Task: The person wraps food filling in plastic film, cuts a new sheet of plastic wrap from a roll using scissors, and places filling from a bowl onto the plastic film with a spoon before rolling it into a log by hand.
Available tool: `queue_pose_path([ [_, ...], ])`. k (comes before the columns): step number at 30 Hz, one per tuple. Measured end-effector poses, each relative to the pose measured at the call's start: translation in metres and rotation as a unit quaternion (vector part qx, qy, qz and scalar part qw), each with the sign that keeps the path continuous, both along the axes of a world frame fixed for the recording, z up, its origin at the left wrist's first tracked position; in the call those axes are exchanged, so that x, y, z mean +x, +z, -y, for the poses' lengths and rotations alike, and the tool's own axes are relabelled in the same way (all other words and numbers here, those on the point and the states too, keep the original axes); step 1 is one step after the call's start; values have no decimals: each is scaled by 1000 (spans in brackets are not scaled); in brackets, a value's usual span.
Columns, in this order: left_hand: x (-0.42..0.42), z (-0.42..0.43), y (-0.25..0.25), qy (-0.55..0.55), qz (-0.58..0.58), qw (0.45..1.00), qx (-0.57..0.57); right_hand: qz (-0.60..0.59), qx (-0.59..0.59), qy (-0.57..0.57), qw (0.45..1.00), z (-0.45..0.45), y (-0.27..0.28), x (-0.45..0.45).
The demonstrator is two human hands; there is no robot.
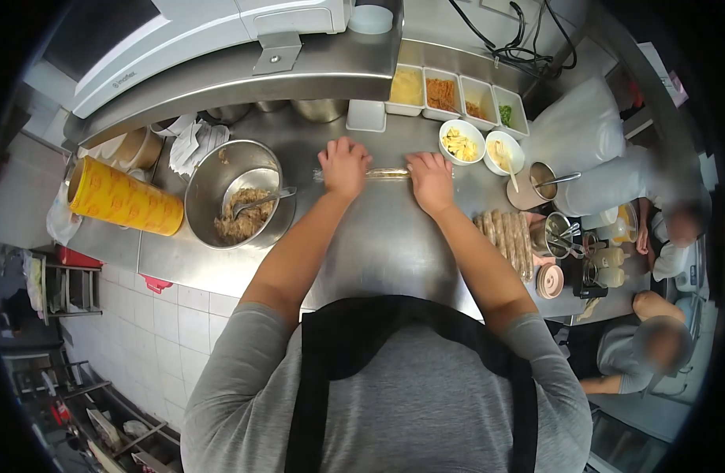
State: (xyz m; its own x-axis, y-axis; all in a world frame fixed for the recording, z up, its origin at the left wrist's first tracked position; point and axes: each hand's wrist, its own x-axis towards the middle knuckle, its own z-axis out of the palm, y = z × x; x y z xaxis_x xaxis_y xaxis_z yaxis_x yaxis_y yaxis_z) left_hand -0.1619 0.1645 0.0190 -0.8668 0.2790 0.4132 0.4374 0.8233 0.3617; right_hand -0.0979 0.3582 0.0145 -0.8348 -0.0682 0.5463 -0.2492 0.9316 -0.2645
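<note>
A thin roll wrapped in clear plastic (388, 173) lies across the steel counter in front of me. My left hand (345, 167) is closed over its left end, with plastic film sticking out beyond the fingers. Over the right end, my right hand (431, 181) presses down with curled fingers. Several similar wrapped rolls (504, 240) lie side by side right of my right forearm. Left of my arms stands a large steel mixing bowl (198, 181), holding a brown minced mixture (242, 225) and a metal spoon (261, 202).
Behind my hands are white containers of chopped ingredients (441, 94) and two white bowls (462, 143). A yellow patterned cylinder (126, 197) lies at left. A steel shelf (331, 69) overhangs the back. Utensil pots (553, 236) and two other people (626, 359) are at right.
</note>
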Motion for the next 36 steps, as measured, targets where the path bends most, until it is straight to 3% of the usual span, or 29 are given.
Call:
queue_pose_path([
  [5, 5, 37, -2, -53, 50, 997, 11, -9, -19, 19, 1000, -27, -2, 17],
  [8, 23, 55, -11, -100, 8, 995, 14, 13, -17, 21, 1000, -35, -18, 27],
  [10, 30, 57, -3, -76, 66, 995, -15, 33, -16, 13, 999, -39, -9, 25],
  [14, 78, 69, 46, -82, 233, 967, -64, 132, -142, -2, 981, -31, 24, 79],
  [16, 109, 87, 39, -105, 203, 968, -101, 165, -218, -4, 962, -18, 37, 120],
  [18, 130, 96, 22, -116, 140, 977, -107, 135, -153, 35, 978, -26, 4, 138],
  [23, 153, 99, 13, -157, -35, 986, -29, 84, -110, 66, 988, -16, 16, 164],
  [25, 149, 101, 5, -184, -19, 982, -23, 0, -50, 122, 991, -22, 3, 164],
  [31, 159, 113, -2, -236, -3, 968, -82, 68, 8, 116, 991, -38, -5, 175],
  [34, 205, 136, 5, -293, 46, 951, -91, 159, 117, 148, 969, -35, -1, 223],
  [36, 226, 145, 4, -314, 84, 942, -82, 165, 9, 210, 964, -22, 21, 250],
])
